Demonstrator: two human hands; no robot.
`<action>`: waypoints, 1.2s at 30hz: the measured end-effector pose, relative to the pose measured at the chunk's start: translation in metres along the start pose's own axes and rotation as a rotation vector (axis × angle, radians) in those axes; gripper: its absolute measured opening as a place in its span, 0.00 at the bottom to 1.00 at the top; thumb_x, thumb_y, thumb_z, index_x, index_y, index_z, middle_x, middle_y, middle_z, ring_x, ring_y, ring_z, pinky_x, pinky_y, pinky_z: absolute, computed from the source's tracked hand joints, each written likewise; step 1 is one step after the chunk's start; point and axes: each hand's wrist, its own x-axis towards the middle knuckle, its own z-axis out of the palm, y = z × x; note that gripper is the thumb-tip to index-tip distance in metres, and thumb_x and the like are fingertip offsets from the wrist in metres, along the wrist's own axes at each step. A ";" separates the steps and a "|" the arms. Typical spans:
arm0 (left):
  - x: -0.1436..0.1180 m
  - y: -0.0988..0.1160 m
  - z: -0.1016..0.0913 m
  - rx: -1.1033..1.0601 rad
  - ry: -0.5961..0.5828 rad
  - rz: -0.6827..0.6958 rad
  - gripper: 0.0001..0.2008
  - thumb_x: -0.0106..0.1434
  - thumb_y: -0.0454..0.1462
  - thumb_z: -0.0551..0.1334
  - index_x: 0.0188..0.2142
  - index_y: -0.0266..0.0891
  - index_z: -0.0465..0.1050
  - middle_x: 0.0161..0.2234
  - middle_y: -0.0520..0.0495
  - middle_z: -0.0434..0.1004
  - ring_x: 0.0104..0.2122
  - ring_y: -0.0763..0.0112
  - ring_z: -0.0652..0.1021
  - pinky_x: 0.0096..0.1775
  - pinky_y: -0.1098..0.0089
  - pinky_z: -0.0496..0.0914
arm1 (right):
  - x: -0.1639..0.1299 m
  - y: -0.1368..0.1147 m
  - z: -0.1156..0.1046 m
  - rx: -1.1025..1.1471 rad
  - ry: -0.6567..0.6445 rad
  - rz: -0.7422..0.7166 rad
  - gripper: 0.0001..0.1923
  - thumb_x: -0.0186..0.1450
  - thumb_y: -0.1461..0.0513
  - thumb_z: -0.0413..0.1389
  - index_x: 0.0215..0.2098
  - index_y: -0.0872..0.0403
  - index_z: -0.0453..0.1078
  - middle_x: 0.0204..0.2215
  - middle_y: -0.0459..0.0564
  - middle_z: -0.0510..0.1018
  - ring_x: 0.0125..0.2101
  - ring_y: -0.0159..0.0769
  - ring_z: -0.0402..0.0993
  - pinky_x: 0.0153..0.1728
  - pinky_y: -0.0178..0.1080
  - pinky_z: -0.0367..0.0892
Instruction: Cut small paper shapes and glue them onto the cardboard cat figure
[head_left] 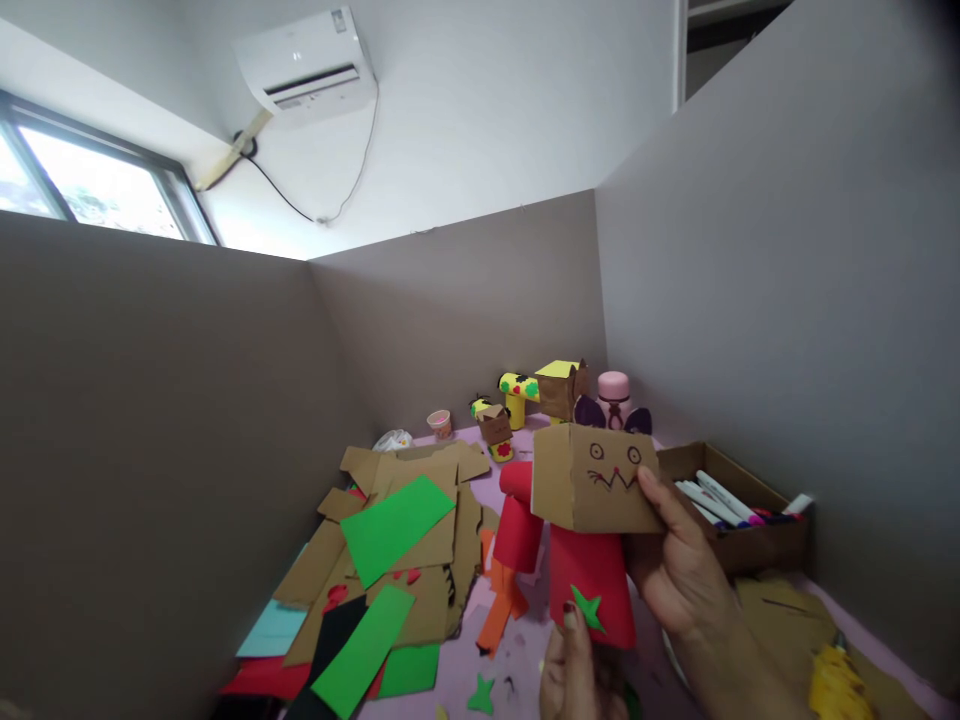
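A cardboard cat figure [615,500] is held up in front of me. Its box head has drawn eyes, whiskers and a zigzag mouth, plus dark ears on top. My right hand [686,575] grips the head's right side, thumb on the face. Below the head is a red tube part [585,570], with a green star-shaped cutout [589,608] on its front. My left hand [574,670] is closed at the bottom of this red part, thumb against the star. Further red tubes [517,530] extend behind the head. Another green cutout [481,694] lies on the table below.
Cardboard sheets and green paper [397,525] cover the left side. A box of markers [757,540] stands right, with a yellow object [840,682] nearer me. Behind are two cardboard-headed figures [559,390], a pink bottle [613,395] and a small cup [439,424]. Partitions surround the table.
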 end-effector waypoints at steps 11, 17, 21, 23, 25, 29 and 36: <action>-0.009 0.002 0.006 -0.022 -0.034 0.107 0.15 0.47 0.40 0.72 0.34 0.39 0.76 0.29 0.44 0.82 0.40 0.56 0.80 0.39 0.66 0.75 | -0.002 0.000 0.000 0.103 -0.018 0.024 0.11 0.55 0.62 0.64 0.37 0.47 0.77 0.28 0.40 0.85 0.37 0.39 0.79 0.46 0.42 0.70; -0.006 0.002 0.005 -0.048 -0.024 0.087 0.17 0.49 0.41 0.72 0.37 0.38 0.76 0.29 0.44 0.82 0.38 0.56 0.81 0.40 0.65 0.75 | -0.006 0.000 0.002 0.114 -0.017 0.013 0.12 0.55 0.62 0.64 0.39 0.48 0.76 0.29 0.40 0.85 0.37 0.38 0.79 0.46 0.41 0.69; -0.007 0.005 0.004 -0.034 -0.022 0.016 0.18 0.50 0.43 0.70 0.38 0.38 0.75 0.28 0.43 0.82 0.36 0.55 0.81 0.37 0.63 0.76 | -0.006 -0.001 0.002 0.105 0.016 0.022 0.11 0.55 0.62 0.64 0.38 0.49 0.76 0.29 0.40 0.85 0.38 0.38 0.78 0.46 0.41 0.69; -0.008 0.007 0.004 -0.028 -0.018 0.004 0.18 0.51 0.44 0.69 0.39 0.38 0.75 0.29 0.43 0.82 0.35 0.55 0.81 0.37 0.63 0.76 | -0.007 -0.001 0.002 0.103 0.020 0.030 0.11 0.55 0.61 0.64 0.38 0.49 0.76 0.29 0.40 0.84 0.38 0.38 0.78 0.46 0.41 0.69; -0.008 0.009 0.004 -0.019 -0.028 0.005 0.18 0.50 0.44 0.70 0.39 0.37 0.75 0.30 0.42 0.82 0.35 0.55 0.81 0.36 0.63 0.76 | -0.007 -0.001 0.002 0.095 0.014 0.029 0.11 0.56 0.61 0.64 0.39 0.49 0.76 0.29 0.40 0.84 0.39 0.39 0.78 0.47 0.42 0.69; -0.006 0.008 0.002 -0.022 -0.040 -0.004 0.16 0.48 0.42 0.71 0.34 0.37 0.75 0.31 0.42 0.82 0.37 0.53 0.81 0.36 0.62 0.76 | -0.008 0.000 0.002 0.056 0.003 0.009 0.10 0.56 0.61 0.63 0.38 0.48 0.75 0.29 0.40 0.84 0.40 0.41 0.77 0.46 0.43 0.68; 0.001 0.000 0.003 -0.124 -0.100 0.077 0.18 0.37 0.44 0.76 0.25 0.38 0.75 0.28 0.41 0.82 0.42 0.51 0.79 0.41 0.63 0.75 | -0.007 0.000 0.000 0.064 0.009 0.004 0.10 0.56 0.60 0.63 0.37 0.49 0.74 0.29 0.41 0.84 0.40 0.42 0.77 0.46 0.44 0.68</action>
